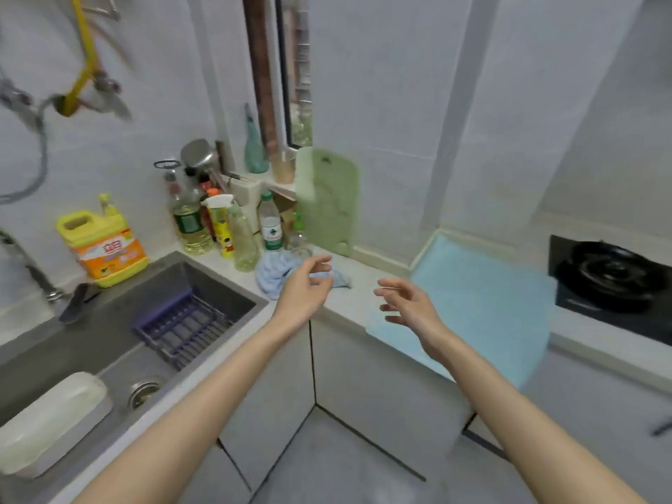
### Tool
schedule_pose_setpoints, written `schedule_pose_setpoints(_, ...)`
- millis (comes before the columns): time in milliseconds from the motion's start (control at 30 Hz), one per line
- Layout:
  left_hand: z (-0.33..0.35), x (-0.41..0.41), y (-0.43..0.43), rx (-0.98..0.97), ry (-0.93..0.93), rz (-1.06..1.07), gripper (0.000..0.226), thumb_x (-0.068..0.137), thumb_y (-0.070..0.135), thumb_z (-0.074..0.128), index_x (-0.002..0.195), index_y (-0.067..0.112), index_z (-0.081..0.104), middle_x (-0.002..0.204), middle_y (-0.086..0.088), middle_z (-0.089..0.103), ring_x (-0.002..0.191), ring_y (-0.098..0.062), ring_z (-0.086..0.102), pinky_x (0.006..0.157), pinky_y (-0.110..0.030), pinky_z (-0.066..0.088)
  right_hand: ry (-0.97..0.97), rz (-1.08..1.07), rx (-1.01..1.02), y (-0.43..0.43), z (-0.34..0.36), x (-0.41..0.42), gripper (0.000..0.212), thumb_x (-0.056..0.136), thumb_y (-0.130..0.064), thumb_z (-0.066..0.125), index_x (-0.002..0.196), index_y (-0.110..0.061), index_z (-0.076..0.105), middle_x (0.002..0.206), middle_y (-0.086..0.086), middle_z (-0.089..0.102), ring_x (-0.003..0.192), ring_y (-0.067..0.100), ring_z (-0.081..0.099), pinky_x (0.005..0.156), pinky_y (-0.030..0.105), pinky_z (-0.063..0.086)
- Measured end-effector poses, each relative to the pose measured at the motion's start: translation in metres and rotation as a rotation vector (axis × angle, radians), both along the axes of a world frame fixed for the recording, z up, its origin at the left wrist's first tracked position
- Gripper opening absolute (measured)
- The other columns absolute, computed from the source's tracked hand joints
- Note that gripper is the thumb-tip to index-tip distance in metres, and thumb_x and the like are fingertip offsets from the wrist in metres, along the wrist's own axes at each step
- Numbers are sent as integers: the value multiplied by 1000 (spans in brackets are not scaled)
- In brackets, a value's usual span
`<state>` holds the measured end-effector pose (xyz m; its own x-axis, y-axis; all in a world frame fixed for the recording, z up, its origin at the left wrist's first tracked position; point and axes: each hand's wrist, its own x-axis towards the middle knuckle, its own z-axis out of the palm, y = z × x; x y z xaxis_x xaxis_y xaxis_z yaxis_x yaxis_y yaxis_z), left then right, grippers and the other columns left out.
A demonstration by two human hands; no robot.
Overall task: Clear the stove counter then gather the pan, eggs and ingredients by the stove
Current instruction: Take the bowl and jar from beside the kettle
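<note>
Head view: left hand [304, 287], right hand [412, 303], both released, empty; one cloth [270, 275], one stove [612, 276].

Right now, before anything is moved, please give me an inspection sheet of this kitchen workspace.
Surface: pale counter with a blue mat beside the stove.
Job's things: stove only; no pan or eggs seen.
Clutter: blue cloth, green cutting board leaning on the wall, bottles, yellow detergent jug.
Hands: left hand and right hand open, fingers relaxed, holding nothing.
Cables: grey hose at the left wall.
Surroundings: sink with purple rack; window.
</note>
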<state>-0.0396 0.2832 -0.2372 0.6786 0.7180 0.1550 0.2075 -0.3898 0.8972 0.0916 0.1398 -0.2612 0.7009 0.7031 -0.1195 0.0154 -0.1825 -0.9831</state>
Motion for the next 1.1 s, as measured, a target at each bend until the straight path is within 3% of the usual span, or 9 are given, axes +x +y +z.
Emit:
schedule_pose_setpoints(167,5,143,-63,-30,-40,-218,35,90,5,54,124,15,57,113,0,63,78,3,55,62,-4,43,-10,-233,-6,-92,5,102,22,98,-11,46,116,-17,58,113,2,64,87,15,60,80,27,51)
schedule_pose_setpoints(333,11,261,-149,-47,-19,-491,34,92,13,53,125,22,55,116,6,61,86,-7,58,61,-9,45,10,-513,-2,-190,9,167,20,96,-13,50,113,-19,59,114,2,64,84,13,59,76,25,49)
schedule_pose_setpoints(433,12,315,-203,-42,-5,-640,35,93,14,53,127,23,55,114,8,60,84,-5,58,59,-4,44,5,-671,8,-245,10,192,20,94,-16,55,113,-20,60,115,2,64,86,14,60,75,25,49)
schedule_pose_setpoints(533,10,361,-254,-43,1,-788,34,93,15,54,126,23,55,114,8,61,82,-1,58,61,-4,43,-2,-800,-8,-297,10,213,19,94,-16,53,111,-23,61,117,2,64,90,14,61,78,26,49)
schedule_pose_setpoints(667,7,416,-309,-68,16,-924,36,93,17,55,128,25,54,117,7,61,89,-6,59,71,-16,47,-17,-926,-12,-353,9,239,18,95,-16,53,108,-26,61,116,2,64,92,15,62,79,26,51)
schedule_pose_setpoints(800,11,466,-364,-73,22,-1038,35,93,16,55,127,25,54,115,7,61,87,-3,58,70,-10,44,-16,-1047,-9,-401,12,269,18,95,-16,53,107,-26,61,117,4,63,93,16,61,85,32,52)
schedule_pose_setpoints(900,17,503,-409,-79,20,-1141,35,93,16,56,127,24,54,117,5,62,90,-8,59,71,-15,44,-17,-1133,-9,-441,17,291,18,95,-17,53,110,-24,61,117,4,63,93,16,61,86,33,52)
schedule_pose_setpoints(1000,20,537,-454,-91,28,-1204,35,93,17,55,127,26,54,118,6,62,91,-10,60,61,-15,45,-25,-1220,-2,-480,23,312,19,95,-16,53,109,-25,61,115,3,63,94,17,61,86,33,53)
schedule_pose_setpoints(1100,17,560,-496,-110,41,-1248,37,93,18,55,129,24,53,119,5,62,92,-9,60,75,-20,46,-23,-1281,3,-518,22,333,19,96,-16,52,108,-26,62,114,1,63,94,17,62,85,32,54)
